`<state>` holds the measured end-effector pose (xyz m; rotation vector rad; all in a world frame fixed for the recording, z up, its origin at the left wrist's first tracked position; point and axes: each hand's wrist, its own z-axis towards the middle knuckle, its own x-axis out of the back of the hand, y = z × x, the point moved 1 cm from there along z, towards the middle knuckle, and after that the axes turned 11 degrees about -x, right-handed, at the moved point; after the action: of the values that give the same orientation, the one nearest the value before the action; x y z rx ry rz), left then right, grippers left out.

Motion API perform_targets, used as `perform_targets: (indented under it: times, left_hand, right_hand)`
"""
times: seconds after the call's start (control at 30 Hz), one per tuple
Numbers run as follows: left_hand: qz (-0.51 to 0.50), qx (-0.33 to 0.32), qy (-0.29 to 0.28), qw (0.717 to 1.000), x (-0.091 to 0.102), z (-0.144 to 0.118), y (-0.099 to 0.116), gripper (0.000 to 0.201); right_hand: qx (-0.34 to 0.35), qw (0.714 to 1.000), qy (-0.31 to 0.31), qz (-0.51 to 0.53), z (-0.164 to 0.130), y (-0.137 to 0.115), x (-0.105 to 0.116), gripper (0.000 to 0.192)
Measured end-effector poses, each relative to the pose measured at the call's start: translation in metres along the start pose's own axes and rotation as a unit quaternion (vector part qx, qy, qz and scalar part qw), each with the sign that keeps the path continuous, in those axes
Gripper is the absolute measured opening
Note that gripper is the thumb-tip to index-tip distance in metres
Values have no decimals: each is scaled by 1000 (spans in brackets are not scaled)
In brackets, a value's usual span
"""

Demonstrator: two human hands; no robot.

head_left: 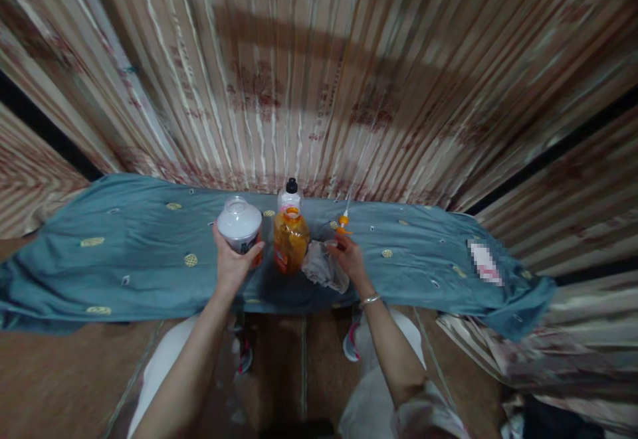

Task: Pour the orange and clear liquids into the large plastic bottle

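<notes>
At the centre of the view, a low surface draped in a blue-green cloth (149, 253) carries three containers, and both of the person's hands are at work among them. One left hand (233, 263) comes up from six o'clock and wraps its fingers around a white jar (240, 225), thumb on the three o'clock side, the rest curled behind; the jar stands upright with a clear domed lid on top. Just at the jar's three o'clock stands one bottle of orange liquid (290, 241), its neck open. Directly behind that, at twelve o'clock from it, is one clear bottle with a black cap (290, 193), mostly hidden by the orange one.

The right hand (349, 258), with one thin bracelet (370, 300) at the wrist, lies at three o'clock from the orange bottle. Its fingers are pinched narrow around an orange pump top (343, 223), whose thin tube rises toward twelve o'clock. Under the same hand, toward its nine o'clock, lies one crumpled grey rag (323, 267), touching the hand and resting just beside the foot of the orange bottle.

The cloth bears small yellow round motifs scattered over it; several are visible, too small to count with certainty. Behind, striped curtains (319, 74) fill the whole twelve o'clock half. At six o'clock are the person's two knees in white trousers (379, 339) and two shoes on a brown floor (60, 372).
</notes>
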<state>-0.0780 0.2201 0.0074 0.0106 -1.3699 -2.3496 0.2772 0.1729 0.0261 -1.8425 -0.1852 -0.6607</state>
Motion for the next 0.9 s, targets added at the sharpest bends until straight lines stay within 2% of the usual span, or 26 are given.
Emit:
perform_targets:
  times: [0.1, 0.27, 0.4, 0.5, 0.6, 0.7, 0.8, 0.9]
  left_hand:
    - [9, 36, 31, 999, -3, -4, -2, 147]
    - [-6, 60, 34, 998, -3, -11, -9, 136]
    - [2, 85, 29, 996, -1, -13, -13, 123]
    - [17, 97, 29, 995, -1, -13, -14, 112]
    - [22, 96, 28, 995, -3, -12, -13, 98]
    - [25, 100, 38, 994, -4, -11, -9, 88]
    - [21, 106, 33, 994, -4, -6, -1, 83]
    - [14, 112, 28, 993, -1, 0, 9, 83]
  right_hand:
    - [39, 997, -19, -67, 13, -19, -18, 54]
    - [84, 980, -95, -152, 28, -43, -47, 53]
    - [95, 969, -146, -173, 32, -47, -58, 54]
    - [103, 969, -154, -162, 32, -48, -57, 54]
    - [107, 978, -116, -136, 28, -46, -49, 54]
    - [101, 989, -37, -97, 9, -37, -32, 54]
    - [99, 994, 29, -46, -31, -17, -15, 48]
    - [104, 993, 58, 2, -90, 7, -7, 56]
